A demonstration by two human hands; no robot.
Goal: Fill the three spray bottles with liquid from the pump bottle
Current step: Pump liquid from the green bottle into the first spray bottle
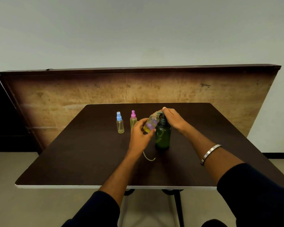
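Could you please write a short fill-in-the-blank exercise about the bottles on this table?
1. The clear spray bottle on the far left has a ___ cap.
2. The left hand holds a tilted clear spray bottle with yellow liquid at the spout of the dark ___ plastic pump bottle.
3. The right hand rests on top of the ___ bottle.

Missing words: blue; green; pump

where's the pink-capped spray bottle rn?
In the head view, the pink-capped spray bottle stands upright on the table, left of centre, between the blue-capped spray bottle and the left hand.
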